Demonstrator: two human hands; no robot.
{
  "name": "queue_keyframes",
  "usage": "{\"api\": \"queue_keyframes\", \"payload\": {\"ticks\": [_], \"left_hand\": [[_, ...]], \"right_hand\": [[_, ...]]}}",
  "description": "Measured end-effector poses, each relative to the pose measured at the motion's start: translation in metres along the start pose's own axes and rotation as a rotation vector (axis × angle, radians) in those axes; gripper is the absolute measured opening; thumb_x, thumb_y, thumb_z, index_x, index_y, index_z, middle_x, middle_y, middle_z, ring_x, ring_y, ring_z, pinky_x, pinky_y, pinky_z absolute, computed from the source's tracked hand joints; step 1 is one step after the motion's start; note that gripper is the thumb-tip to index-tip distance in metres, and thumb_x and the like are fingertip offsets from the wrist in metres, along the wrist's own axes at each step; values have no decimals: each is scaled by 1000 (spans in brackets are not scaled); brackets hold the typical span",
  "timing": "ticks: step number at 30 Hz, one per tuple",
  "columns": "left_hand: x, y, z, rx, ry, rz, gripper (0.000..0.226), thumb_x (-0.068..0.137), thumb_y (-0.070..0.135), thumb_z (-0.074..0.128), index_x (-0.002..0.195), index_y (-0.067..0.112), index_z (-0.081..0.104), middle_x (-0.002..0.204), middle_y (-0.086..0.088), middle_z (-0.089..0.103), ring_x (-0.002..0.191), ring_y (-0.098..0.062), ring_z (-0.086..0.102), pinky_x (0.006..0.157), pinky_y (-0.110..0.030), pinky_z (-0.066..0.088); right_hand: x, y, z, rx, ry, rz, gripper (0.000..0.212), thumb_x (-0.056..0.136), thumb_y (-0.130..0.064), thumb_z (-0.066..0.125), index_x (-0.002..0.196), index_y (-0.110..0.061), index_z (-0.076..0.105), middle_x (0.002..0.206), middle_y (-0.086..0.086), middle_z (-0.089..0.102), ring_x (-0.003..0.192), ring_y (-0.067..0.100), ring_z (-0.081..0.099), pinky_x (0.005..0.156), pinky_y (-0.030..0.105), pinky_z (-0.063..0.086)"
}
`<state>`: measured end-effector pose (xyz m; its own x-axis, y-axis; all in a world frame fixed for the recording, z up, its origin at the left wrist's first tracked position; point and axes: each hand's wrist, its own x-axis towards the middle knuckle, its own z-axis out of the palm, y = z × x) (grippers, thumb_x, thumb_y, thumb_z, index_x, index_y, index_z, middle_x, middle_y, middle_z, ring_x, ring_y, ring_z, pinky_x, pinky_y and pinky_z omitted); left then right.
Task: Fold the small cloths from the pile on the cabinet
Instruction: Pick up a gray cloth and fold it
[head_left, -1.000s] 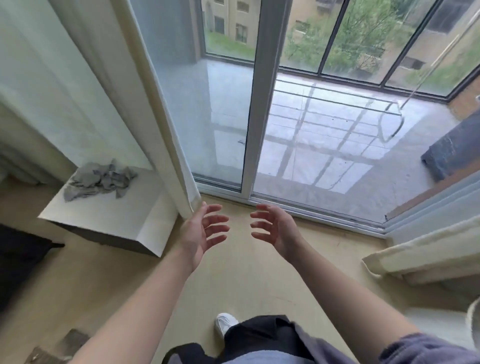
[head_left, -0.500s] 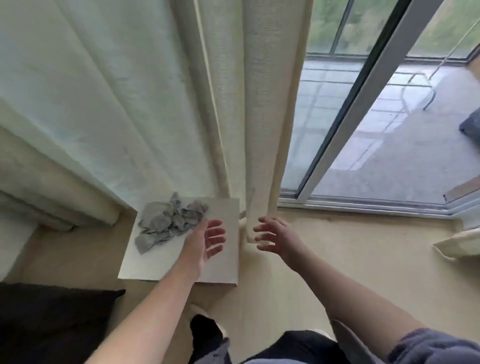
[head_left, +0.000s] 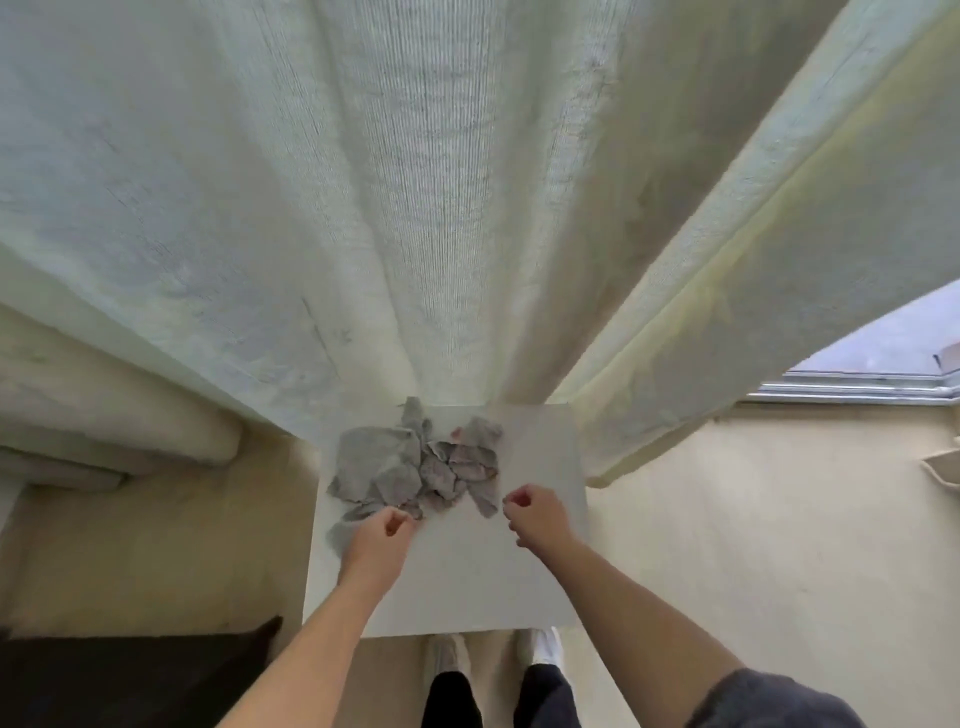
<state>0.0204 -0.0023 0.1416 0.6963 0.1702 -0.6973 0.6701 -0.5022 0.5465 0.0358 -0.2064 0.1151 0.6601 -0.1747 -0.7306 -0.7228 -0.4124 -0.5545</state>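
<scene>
Head view: the pile of crumpled grey small cloths (head_left: 415, 467) lies toward the far-left corner of the white square cabinet (head_left: 467, 587); none looks folded.

Left hand (head_left: 379, 538): fingers curled at the pile's near-left edge, touching cloth; cannot tell whether it grips.

Right hand (head_left: 535, 514): curled just beside the pile's right edge; same doubt.

Step, as judged: picking a cloth. The next move calls for pinching one cloth, lifting it clear and spreading it by the near edge.
</scene>
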Motion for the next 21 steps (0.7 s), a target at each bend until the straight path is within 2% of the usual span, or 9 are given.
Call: {"api": "queue_keyframes", "payload": {"ticks": [2, 4, 6, 9, 11, 14, 16, 18, 21], "left_hand": [[33, -13, 3, 223, 50, 114, 14, 94, 18, 54, 104, 19, 65, 106, -2, 59, 88, -17, 55, 73, -30, 45], [68, -25, 9, 346, 86, 216, 31, 92, 18, 56, 122, 23, 59, 132, -2, 47, 113, -21, 51, 92, -37, 47], [101, -34, 17, 460, 77, 286, 50, 92, 18, 57, 139, 27, 47, 153, -4, 27, 136, -26, 33, 107, -42, 39], [134, -46, 33, 744, 32, 329, 61, 93, 26, 57, 148, 36, 31, 162, -1, -2, 148, -30, 5, 114, -43, 29], [144, -53, 42, 873, 31, 335, 63, 93, 29, 57, 148, 38, 29, 163, -1, -7, 149, -32, -1, 114, -43, 29], [148, -57, 43, 848, 57, 338, 58, 93, 27, 54, 146, 37, 34, 163, -2, -3, 149, -32, 3, 114, -44, 29], [144, -50, 38, 771, 22, 324, 51, 93, 29, 54, 143, 34, 41, 163, -4, 3, 148, -32, 7, 114, -45, 29], [130, -34, 28, 624, 40, 330, 43, 92, 27, 55, 135, 24, 51, 160, -7, 16, 144, -32, 20, 111, -44, 33], [87, 6, 8, 363, 60, 424, 39, 92, 24, 60, 130, 17, 54, 148, -5, 32, 136, -26, 34, 107, -32, 32]], "right_hand": [[32, 0, 16, -93, 65, -28, 11, 87, -12, 56, 94, -14, 64, 97, 6, 67, 93, 25, 62, 81, 32, 49], [65, 0, 34, -104, 139, -59, 18, 86, -14, 59, 104, -13, 61, 102, 5, 65, 99, 25, 62, 82, 28, 45], [96, -1, 50, -45, 202, -102, 38, 86, -15, 64, 122, -13, 54, 111, 1, 59, 106, 22, 59, 87, 29, 46], [137, 2, 68, 38, 301, -163, 61, 83, -16, 69, 139, -15, 44, 124, 5, 52, 114, 20, 53, 100, 34, 45], [155, 3, 72, 13, 320, -160, 45, 86, -14, 62, 130, -16, 54, 120, 7, 59, 109, 22, 57, 94, 32, 46], [155, -5, 64, -40, 332, -163, 20, 96, -17, 51, 106, -15, 68, 98, 0, 66, 90, 18, 58, 75, 27, 41], [136, -16, 50, -25, 345, -214, 21, 98, -17, 49, 87, -17, 67, 80, -4, 61, 75, 14, 52, 64, 27, 36], [104, -29, 31, 15, 326, -290, 31, 96, -14, 51, 66, -23, 56, 62, -8, 51, 61, 10, 45, 57, 27, 33], [43, -53, 1, 79, 267, -377, 33, 94, -13, 54, 63, -22, 60, 56, -1, 52, 57, 6, 42, 56, 21, 34]]}}
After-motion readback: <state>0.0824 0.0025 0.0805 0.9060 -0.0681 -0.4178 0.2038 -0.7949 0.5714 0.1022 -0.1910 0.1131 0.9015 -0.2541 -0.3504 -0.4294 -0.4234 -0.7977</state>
